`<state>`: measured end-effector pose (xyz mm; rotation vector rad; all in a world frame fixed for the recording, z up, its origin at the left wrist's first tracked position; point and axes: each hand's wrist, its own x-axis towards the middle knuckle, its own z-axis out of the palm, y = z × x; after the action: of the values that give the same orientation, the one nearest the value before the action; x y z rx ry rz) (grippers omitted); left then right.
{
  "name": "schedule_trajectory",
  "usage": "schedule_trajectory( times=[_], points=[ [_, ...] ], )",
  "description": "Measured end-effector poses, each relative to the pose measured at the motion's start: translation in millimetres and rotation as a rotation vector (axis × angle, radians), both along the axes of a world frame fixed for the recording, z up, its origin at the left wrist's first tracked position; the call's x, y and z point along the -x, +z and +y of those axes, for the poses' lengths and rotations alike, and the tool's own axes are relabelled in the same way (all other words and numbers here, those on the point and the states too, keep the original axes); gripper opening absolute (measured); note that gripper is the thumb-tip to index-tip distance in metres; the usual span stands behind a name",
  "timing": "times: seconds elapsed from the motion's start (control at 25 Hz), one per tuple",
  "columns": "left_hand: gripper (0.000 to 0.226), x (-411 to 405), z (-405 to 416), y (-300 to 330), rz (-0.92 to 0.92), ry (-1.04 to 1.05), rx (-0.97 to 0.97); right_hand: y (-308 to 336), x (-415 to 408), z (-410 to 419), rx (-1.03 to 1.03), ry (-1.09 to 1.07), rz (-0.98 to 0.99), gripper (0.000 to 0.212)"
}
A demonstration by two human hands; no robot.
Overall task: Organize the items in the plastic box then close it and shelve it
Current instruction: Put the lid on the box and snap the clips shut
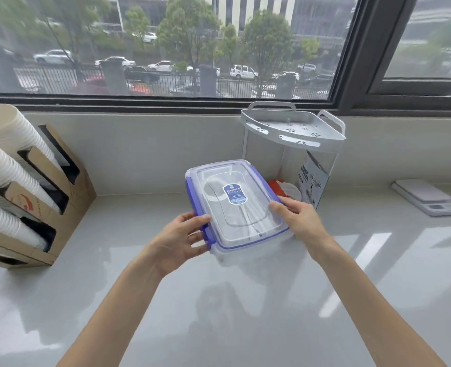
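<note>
Two bare forearms reached forward over the glossy grey table (113, 300). The left hand (180, 241) gripped the near-left side of the plastic box (248, 250), thumb on top of the lid edge and fingers against the purple side latch. The right hand (299, 217) gripped the right side, thumb resting on the lid (235, 202). The box was closed, its clear lid seated with a purple rim and a blue label at centre; pale items showed dimly through it. The box was tilted, and whether its base touched the table could not be determined. Just beyond it stood a white corner shelf (293, 129), its upper tier bare. At far left, a cardboard dispenser (68, 197) held stacked paper cups (10, 165). A small scale (426, 198) lay at far right.
</note>
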<state>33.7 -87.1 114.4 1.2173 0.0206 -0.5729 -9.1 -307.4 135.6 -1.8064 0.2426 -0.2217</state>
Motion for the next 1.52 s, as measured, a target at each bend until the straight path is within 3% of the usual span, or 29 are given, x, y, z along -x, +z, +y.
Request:
schedule_trajectory(
  times=[0.32, 0.6, 0.76, 1.16, 1.52],
  points=[
    [0.043, -33.7, -55.2, 74.9, -0.113, -0.049, 0.073, 80.9, -33.6, -60.7, 0.107, -0.038, -0.120, 0.026],
    [0.009, -71.1, -103.0, 127.5, -0.230, -0.064, 0.029, 133.4, -71.8, -106.9, 0.251, -0.050, -0.187, 0.030],
    [0.006, -94.6, -134.4, 145.7, -0.256, -0.079, 0.031, 155.8, -100.3, -132.5, 0.297, -0.062, -0.203, 0.031],
    [0.020, -158.7, -204.4, 154.6, -0.119, -0.067, 0.095, 167.1, -183.6, -193.0, 0.334, -0.216, -0.180, 0.029],
    [0.007, -177.5, -218.1, 138.3, -0.098, -0.046, 0.104, 144.0, -218.4, -211.6, 0.314, -0.151, -0.131, 0.031]
  ],
)
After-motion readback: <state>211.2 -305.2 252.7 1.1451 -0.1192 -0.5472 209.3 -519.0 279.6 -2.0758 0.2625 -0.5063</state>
